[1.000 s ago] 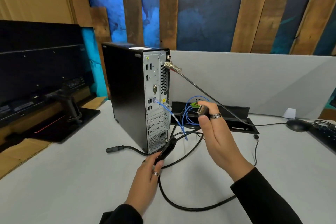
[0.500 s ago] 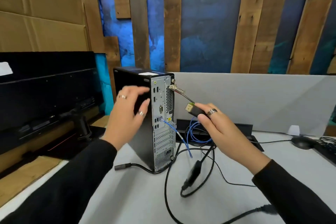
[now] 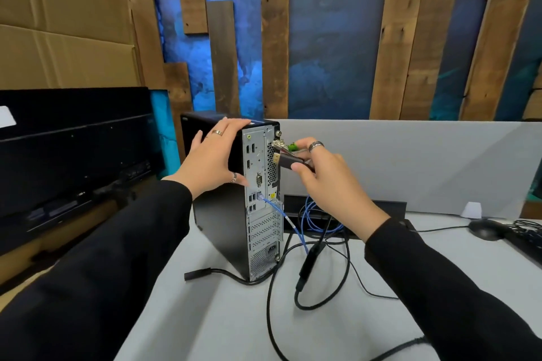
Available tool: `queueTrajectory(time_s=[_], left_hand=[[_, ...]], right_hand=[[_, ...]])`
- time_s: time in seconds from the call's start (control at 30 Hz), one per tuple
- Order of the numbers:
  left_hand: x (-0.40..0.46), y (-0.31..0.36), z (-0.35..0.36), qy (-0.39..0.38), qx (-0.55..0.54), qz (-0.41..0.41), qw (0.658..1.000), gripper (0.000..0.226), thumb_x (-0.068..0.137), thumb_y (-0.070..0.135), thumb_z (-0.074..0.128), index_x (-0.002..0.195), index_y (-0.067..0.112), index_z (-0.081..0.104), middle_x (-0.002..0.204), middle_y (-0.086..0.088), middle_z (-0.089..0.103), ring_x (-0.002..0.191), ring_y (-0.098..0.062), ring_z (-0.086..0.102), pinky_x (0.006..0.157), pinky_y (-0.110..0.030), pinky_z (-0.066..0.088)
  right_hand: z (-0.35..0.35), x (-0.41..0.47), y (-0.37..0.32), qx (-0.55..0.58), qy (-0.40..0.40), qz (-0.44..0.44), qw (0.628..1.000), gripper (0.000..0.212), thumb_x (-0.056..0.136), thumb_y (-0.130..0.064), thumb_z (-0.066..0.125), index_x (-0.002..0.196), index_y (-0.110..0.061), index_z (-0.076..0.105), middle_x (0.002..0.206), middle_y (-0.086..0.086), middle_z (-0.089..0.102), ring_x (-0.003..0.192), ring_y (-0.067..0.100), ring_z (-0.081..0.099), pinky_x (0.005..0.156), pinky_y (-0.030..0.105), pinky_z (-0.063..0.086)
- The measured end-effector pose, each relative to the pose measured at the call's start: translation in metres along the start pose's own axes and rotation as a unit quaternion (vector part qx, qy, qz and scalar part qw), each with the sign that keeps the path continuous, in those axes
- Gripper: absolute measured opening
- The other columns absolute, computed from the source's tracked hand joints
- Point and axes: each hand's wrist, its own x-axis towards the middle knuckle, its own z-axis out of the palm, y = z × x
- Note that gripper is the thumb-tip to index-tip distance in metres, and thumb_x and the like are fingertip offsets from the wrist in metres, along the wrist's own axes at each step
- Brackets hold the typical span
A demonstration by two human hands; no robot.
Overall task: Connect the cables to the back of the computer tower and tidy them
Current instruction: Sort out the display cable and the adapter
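Note:
A black computer tower [image 3: 218, 223] stands upright on the grey desk, its silver back panel [image 3: 258, 184] facing me. My left hand [image 3: 212, 160] rests on the tower's upper side and top edge, fingers spread. My right hand [image 3: 325, 176] pinches a black cable plug [image 3: 289, 162] with a gold tip, held just right of the panel's upper ports. A blue network cable [image 3: 278, 214] is plugged into the panel. A silver lock cable [image 3: 280, 146] hangs off the top right corner. The black cable [image 3: 305, 269] trails down onto the desk.
A loose black power plug [image 3: 198, 275] lies on the desk in front of the tower. A monitor [image 3: 73, 149] stands at the left. A black cable tray [image 3: 346, 208], a mouse [image 3: 485, 228] and a keyboard edge [image 3: 528, 240] sit to the right before a grey divider [image 3: 425, 167].
My left hand has moved from beside the tower onto its top edge. My right hand has carried the plug up and left, close to the upper ports.

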Motion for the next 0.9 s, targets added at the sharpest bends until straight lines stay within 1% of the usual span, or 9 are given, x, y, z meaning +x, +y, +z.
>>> queueTrajectory(time_s=[0.03, 0.1, 0.2, 0.3, 0.37, 0.47, 0.6, 0.73, 0.9], left_hand=[[0.001, 0.0, 0.0, 0.009, 0.007, 0.001, 1.0, 0.113, 0.053, 0.032, 0.088, 0.143, 0.032, 0.019, 0.148, 0.005, 0.028, 0.142, -0.016, 0.016, 0.114, -0.054, 0.006], [0.003, 0.001, 0.0, 0.018, 0.026, 0.0, 1.0, 0.117, 0.051, 0.034, 0.089, 0.144, 0.029, 0.018, 0.145, 0.003, 0.032, 0.141, -0.017, 0.021, 0.114, -0.053, 0.008], [0.003, 0.0, -0.001, 0.025, 0.029, 0.003, 0.999, 0.112, 0.049, 0.034, 0.089, 0.141, 0.026, 0.026, 0.141, 0.003, 0.036, 0.137, -0.018, 0.027, 0.113, -0.053, 0.011], [0.003, 0.0, -0.001, 0.029, 0.014, 0.008, 0.999, 0.108, 0.048, 0.032, 0.09, 0.138, 0.024, 0.031, 0.138, 0.003, 0.038, 0.133, -0.019, 0.032, 0.112, -0.054, 0.02], [0.003, 0.0, 0.0, 0.031, 0.012, 0.009, 0.999, 0.107, 0.048, 0.031, 0.09, 0.138, 0.024, 0.032, 0.136, 0.002, 0.039, 0.131, -0.02, 0.035, 0.109, -0.052, 0.024], [0.003, 0.0, 0.001, 0.034, 0.011, 0.012, 0.999, 0.106, 0.049, 0.031, 0.09, 0.138, 0.023, 0.032, 0.136, 0.001, 0.039, 0.129, -0.02, 0.036, 0.104, -0.048, 0.028], [0.003, -0.001, 0.001, 0.033, 0.012, 0.012, 0.999, 0.106, 0.049, 0.032, 0.09, 0.138, 0.023, 0.031, 0.136, 0.001, 0.038, 0.129, -0.02, 0.034, 0.103, -0.047, 0.029], [0.005, -0.002, 0.001, 0.031, 0.018, 0.012, 0.999, 0.106, 0.05, 0.034, 0.089, 0.137, 0.023, 0.031, 0.136, 0.001, 0.038, 0.13, -0.021, 0.033, 0.105, -0.048, 0.028], [0.005, -0.003, 0.001, 0.028, 0.009, 0.009, 1.0, 0.105, 0.05, 0.033, 0.089, 0.137, 0.024, 0.031, 0.136, 0.0, 0.038, 0.132, -0.021, 0.032, 0.11, -0.05, 0.023]], right_hand=[[0.004, 0.003, -0.002, 0.001, 0.003, 0.002, 1.0, 0.025, 0.095, -0.013, 0.048, 0.12, -0.018, 0.047, 0.108, 0.002, 0.064, 0.072, 0.004, 0.052, 0.057, 0.0, 0.038], [0.011, 0.008, -0.005, 0.007, 0.014, 0.011, 1.0, 0.023, 0.094, -0.012, 0.05, 0.116, -0.018, 0.046, 0.107, 0.006, 0.065, 0.076, 0.011, 0.056, 0.054, 0.006, 0.039], [0.018, 0.017, -0.009, 0.02, 0.031, 0.019, 0.999, 0.023, 0.092, -0.008, 0.054, 0.109, -0.018, 0.043, 0.096, 0.0, 0.06, 0.077, 0.013, 0.057, 0.054, 0.007, 0.038], [0.023, 0.023, -0.012, 0.035, 0.026, 0.021, 0.999, 0.027, 0.089, -0.006, 0.057, 0.105, -0.02, 0.039, 0.084, -0.007, 0.055, 0.079, 0.017, 0.062, 0.059, 0.008, 0.041], [0.028, 0.024, -0.012, 0.037, 0.011, 0.026, 0.999, 0.029, 0.088, -0.007, 0.059, 0.101, -0.022, 0.037, 0.079, -0.011, 0.05, 0.079, 0.019, 0.065, 0.062, 0.014, 0.044], [0.035, 0.025, -0.011, 0.025, -0.005, 0.04, 0.999, 0.031, 0.088, -0.009, 0.061, 0.101, -0.024, 0.037, 0.076, -0.009, 0.05, 0.077, 0.02, 0.065, 0.065, 0.022, 0.047], [0.042, 0.027, -0.011, 0.024, -0.008, 0.06, 0.998, 0.035, 0.087, -0.012, 0.062, 0.113, -0.02, 0.04, 0.075, -0.005, 0.055, 0.076, 0.017, 0.065, 0.063, 0.018, 0.046], [0.046, 0.028, -0.012, 0.013, -0.007, 0.062, 0.998, 0.036, 0.087, -0.012, 0.063, 0.114, -0.019, 0.039, 0.079, 0.004, 0.061, 0.075, 0.019, 0.066, 0.065, 0.026, 0.052], [0.048, 0.03, -0.013, -0.005, -0.014, 0.061, 0.998, 0.038, 0.087, -0.012, 0.062, 0.116, -0.017, 0.038, 0.089, 0.009, 0.061, 0.078, 0.023, 0.066, 0.072, 0.038, 0.056]])
